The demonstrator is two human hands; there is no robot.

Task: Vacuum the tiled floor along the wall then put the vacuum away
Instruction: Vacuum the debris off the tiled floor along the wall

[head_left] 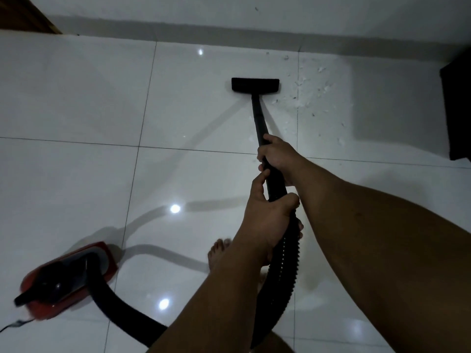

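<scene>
A black vacuum wand [258, 115] runs from my hands down to a flat black floor nozzle [255, 84] resting on the white tiled floor [76, 98], a short way from the wall [229, 11]. My right hand [276, 155] grips the wand higher up. My left hand [267, 215] is closed around the wand's lower end where the ribbed black hose [283, 276] joins. The hose loops back to the red and black vacuum body [66, 278] at the lower left. White crumbs and dark specks of debris [313, 90] lie just right of the nozzle.
A dark piece of furniture [456, 108] stands at the right edge. A wooden door or frame [25, 14] sits at the top left corner. My bare foot [219, 253] is on the tiles below my hands. A power cord [12, 324] trails from the vacuum body.
</scene>
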